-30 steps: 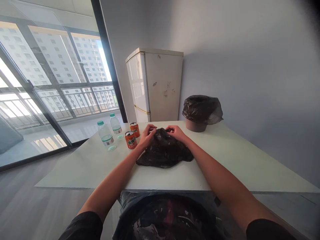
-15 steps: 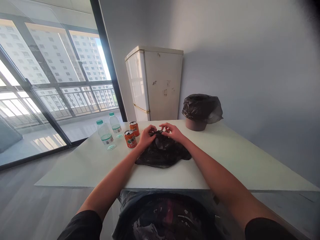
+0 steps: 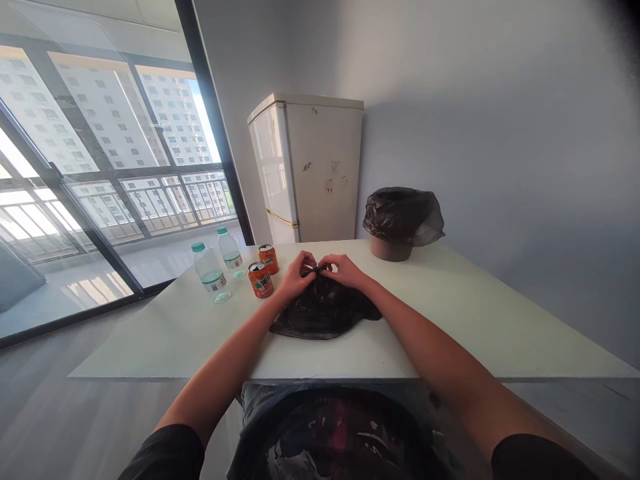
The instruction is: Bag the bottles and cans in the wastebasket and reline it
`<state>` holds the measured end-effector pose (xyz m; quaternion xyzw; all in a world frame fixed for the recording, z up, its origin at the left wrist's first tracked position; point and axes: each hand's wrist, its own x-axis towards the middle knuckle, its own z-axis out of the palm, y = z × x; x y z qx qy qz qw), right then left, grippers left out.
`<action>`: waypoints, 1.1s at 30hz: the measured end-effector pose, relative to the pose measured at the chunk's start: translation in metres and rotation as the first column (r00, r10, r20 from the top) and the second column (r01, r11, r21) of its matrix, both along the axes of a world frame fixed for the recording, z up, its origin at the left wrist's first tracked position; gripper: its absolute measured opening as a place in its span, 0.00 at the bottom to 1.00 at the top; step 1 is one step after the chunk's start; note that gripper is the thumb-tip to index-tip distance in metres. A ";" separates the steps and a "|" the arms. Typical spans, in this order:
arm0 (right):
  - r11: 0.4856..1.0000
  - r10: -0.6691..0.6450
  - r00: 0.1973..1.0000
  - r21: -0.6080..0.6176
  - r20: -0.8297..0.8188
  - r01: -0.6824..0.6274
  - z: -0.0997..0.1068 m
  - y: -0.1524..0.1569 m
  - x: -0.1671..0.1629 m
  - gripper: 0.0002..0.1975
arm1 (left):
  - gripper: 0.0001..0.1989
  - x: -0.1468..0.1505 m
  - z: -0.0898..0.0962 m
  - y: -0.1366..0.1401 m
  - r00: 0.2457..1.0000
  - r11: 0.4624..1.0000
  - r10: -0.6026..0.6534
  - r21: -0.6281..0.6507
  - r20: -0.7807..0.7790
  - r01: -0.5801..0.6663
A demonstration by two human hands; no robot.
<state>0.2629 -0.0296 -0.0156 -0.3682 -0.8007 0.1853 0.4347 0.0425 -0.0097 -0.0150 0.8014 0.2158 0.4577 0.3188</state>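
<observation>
Sliding glass door [image 3: 90,147] at left, dark frame, apartment block and railing beyond; plain gray wall [image 3: 480,153] at right. Table [image 3: 475,293]: pale, smooth, flat top, straight front edge nearest the person; broad stretch of surface right of the right forearm, narrower strip between bag and front edge. Refrigerator [image 3: 325,167] past the far edge, boxy, off-white, scuffed side, gold-colored trim; no brand legible. Black plastic garbage bag [image 3: 327,313] on the table, front center, thin and crinkled, spread low, its top gathered up between the hands. Brownish round bin [image 3: 391,249] at far right edge of the tabletop, dark translucent liner [image 3: 395,215] folded over its rim. Left hand [image 3: 301,275] and right hand [image 3: 343,271] close together, fingertips of both pinching the bag's gathered top. Two upright clear plastic bottles [image 3: 212,275] left of the cans, green caps [image 3: 199,247], green-edged labels, text too small. Two orange metal soda cans [image 3: 261,281] just beside the left hand, upright, cylindrical; front one shows dark Chinese characters, not securely readable.
</observation>
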 end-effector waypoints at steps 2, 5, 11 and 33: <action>1.000 -0.028 0.999 -0.002 -0.025 0.028 0.000 0.000 -0.001 0.08 | 0.17 0.001 0.000 -0.002 0.997 0.997 -0.077 -0.021 -0.005 0.077; 0.999 -0.032 0.998 -0.032 -0.062 0.030 -0.001 0.000 -0.002 0.09 | 0.27 0.005 0.001 -0.007 0.993 0.991 -0.119 -0.063 -0.014 0.118; 0.997 0.052 0.992 -0.059 -0.115 -0.060 0.007 -0.008 -0.009 0.09 | 0.36 0.012 -0.006 -0.008 0.993 0.990 -0.112 -0.089 -0.031 0.109; 0.963 -0.270 0.605 -0.195 -0.749 0.188 0.009 0.020 0.040 0.30 | 0.34 -0.009 -0.005 -0.013 0.669 0.620 -0.701 -0.673 -0.245 0.403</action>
